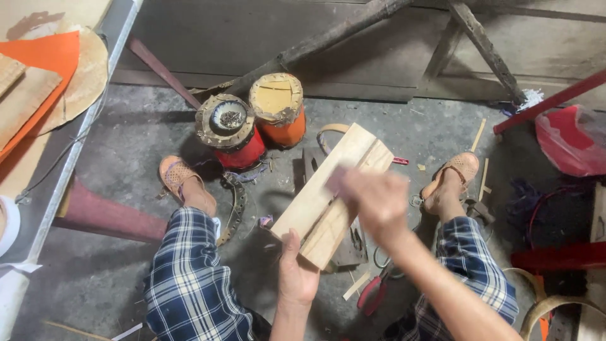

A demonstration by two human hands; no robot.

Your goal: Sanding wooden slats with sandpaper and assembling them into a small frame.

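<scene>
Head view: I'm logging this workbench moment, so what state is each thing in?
Wooden boards: two, stacked, tilted, near end gripped.
Left hand: closed on the boards' near end.
Right hand: blurred, on the top board; whether it holds something cannot be told.
Red drum: upright on the floor, dark bits on its top.
Orange drum: upright, touching the red drum.
Red-handled pliers: lying on the floor.

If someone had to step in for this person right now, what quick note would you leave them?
Left hand: grips the near end of the pale wooden board, holding it tilted above the concrete floor.
Right hand: on the board's top face, blurred, apparently rubbing with something small; I cannot tell what.
Nearby: two orange-red cans beyond the board, red-handled pliers by the right knee.
How far the rubbing has got: cannot tell.
</scene>
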